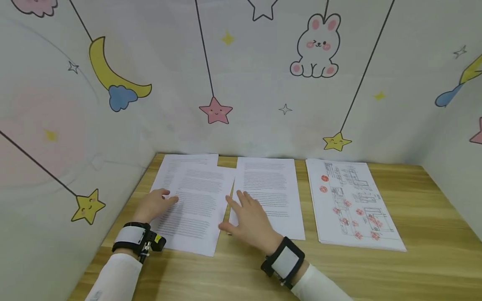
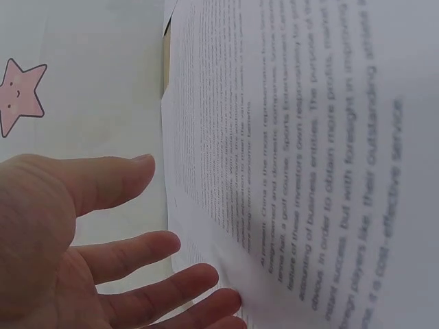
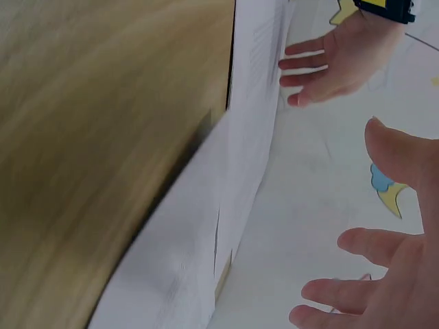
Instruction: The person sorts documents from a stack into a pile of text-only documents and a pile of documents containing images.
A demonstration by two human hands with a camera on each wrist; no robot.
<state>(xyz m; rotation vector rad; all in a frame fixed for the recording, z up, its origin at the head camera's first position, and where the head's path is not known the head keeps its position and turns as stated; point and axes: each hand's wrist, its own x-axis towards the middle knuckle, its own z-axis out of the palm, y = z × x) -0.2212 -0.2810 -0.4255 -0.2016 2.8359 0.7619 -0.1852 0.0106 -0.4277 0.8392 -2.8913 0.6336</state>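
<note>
My left hand [image 1: 156, 205] is at the left edge of a printed sheet [image 1: 197, 200], its fingers spread and relaxed. The left wrist view shows the fingertips [image 2: 206, 274] right at the paper, with nothing gripped. That sheet lies slanted, overlapping another printed page [image 1: 180, 161] behind it. Over the gap between the slanted sheet and the middle text sheet [image 1: 265, 188] is my right hand [image 1: 250, 219], fingers loosely extended and holding nothing. In the right wrist view its fingers [image 3: 343, 295] are apart from each other, beside the papers.
To the right lies a stack of sheets [image 1: 354, 205] with line drawings and red stamp marks. The wooden table [image 1: 263, 276] meets a white cloth backdrop [image 1: 256, 133] with cartoon prints at the back and sides. Both wrists wear strapped cameras [image 1: 284, 261].
</note>
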